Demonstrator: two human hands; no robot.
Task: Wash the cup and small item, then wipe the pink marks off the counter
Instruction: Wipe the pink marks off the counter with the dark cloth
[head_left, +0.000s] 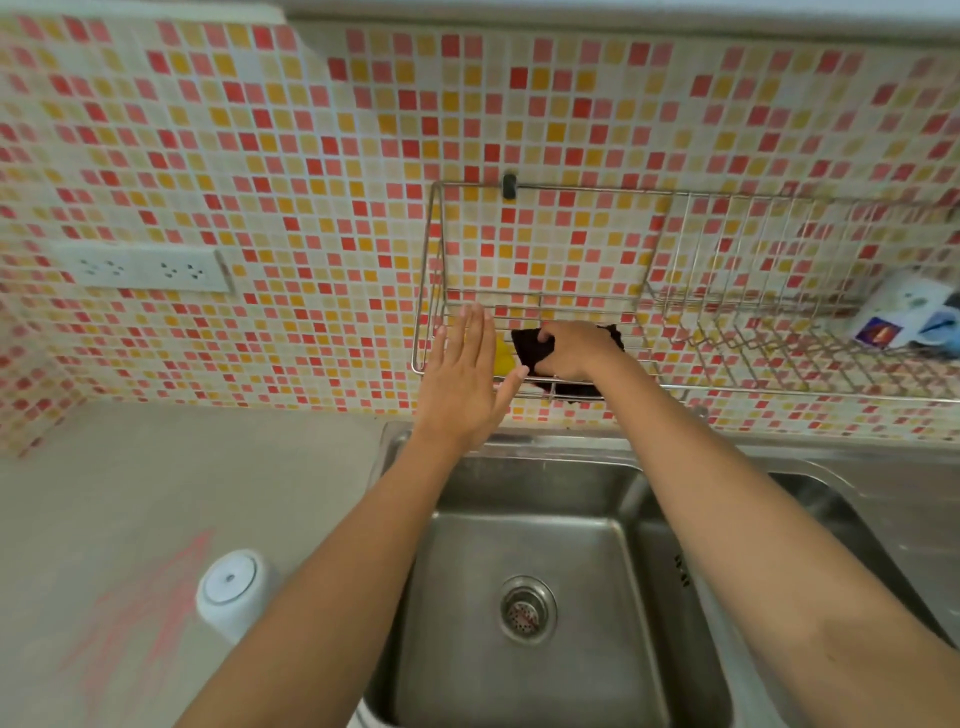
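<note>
Our right hand (571, 351) has its grip clenched on a dark cloth (527, 353) that lies in the wire rack (769, 353) on the wall above the sink (545, 540); the fingers curl over the cloth's top edge. Our left hand (462, 374) is flat and let go, fingers straight, holding nothing, just beside the cloth on its left.

The pink marks (150, 608) are on the tabletop (130, 467), down and far to the left of the cloth; they run in long slanted streaks, from low left up to the right. The left hand is nearer to them, but the right hand has the cloth, so we think the cloth must go down and left, across the sink's corner, to reach them.

A cup (904, 312) lies on its side at the right end of the rack, well apart from both hands; the picture's edge cuts it off. A white round thing (234, 592) stands at the marks' right edge; we cannot tell what it is. A yellow thing (503, 356) peeks out between the hands; most of it is hidden; part of the cloth hides behind the right wrist too.
</note>
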